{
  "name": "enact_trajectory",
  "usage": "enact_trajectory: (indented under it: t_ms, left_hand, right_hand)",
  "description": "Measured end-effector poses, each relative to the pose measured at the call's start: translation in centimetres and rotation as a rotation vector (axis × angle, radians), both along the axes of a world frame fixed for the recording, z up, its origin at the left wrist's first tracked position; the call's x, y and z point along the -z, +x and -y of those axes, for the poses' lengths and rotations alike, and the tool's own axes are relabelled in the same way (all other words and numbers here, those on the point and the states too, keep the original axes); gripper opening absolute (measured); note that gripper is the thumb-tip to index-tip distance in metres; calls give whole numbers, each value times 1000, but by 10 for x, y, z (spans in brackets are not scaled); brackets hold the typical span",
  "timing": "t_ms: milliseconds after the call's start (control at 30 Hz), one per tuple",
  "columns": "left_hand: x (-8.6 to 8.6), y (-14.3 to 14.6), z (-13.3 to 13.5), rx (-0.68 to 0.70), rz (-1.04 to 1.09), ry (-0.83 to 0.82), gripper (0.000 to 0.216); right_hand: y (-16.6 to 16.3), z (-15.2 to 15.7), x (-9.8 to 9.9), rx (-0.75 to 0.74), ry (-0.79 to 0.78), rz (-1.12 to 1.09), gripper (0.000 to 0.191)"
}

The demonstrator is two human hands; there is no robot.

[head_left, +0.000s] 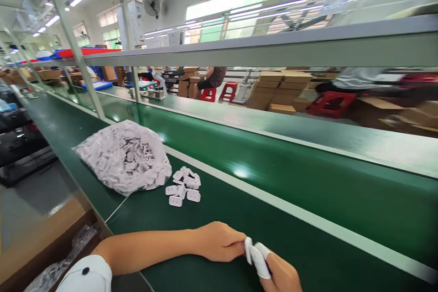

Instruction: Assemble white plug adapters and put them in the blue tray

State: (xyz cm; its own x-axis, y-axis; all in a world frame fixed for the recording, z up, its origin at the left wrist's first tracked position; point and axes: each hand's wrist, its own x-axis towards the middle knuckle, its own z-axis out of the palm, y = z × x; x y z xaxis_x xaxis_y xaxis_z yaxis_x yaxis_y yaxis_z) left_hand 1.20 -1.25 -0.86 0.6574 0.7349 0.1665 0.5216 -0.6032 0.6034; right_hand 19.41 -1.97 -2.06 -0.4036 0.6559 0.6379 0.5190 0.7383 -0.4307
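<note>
Cardboard box (pixel 51 246) with clear bags sits at the lower left of the frame, beside the green conveyor belt (pixel 308 219). Right of it, at centre left, a clear plastic bag (pixel 123 157) full of small white plastic parts lies on the belt; a loose pile of white parts (pixel 184 185) lies just beside its open mouth. At bottom centre, the left hand (pixel 219 241) rests on the belt with fingers closed together, pinching at the white finger cots of the right hand (pixel 277 270). The right hand's covered fingers (pixel 259 259) point toward the left hand; whether a part is clamped between them cannot be told. Judgement: the step in hand appears to be seating the finger cots, well apart from the loose parts. The next move calls for a reach up-left to that pile. Upper right: seated persons, red stools (pixel 227 92), stacked cartons (pixel 273 91).
</note>
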Motion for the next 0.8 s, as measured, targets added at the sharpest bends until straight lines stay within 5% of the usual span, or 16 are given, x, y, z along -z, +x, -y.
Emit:
enact_trajectory:
  t_ms: [200,400,800]
  left_hand:
    - [-11,5,3,-26,138,-66,31]
    - [-4,6,2,-58,203,-200,36]
    - [17,-2,-8,-98,147,-264,42]
  right_hand:
    - [-3,1,-7,19,-92,29,37]
    - [1,3,-11,71,-224,118,38]
    - [4,1,-10,172,-150,310,32]
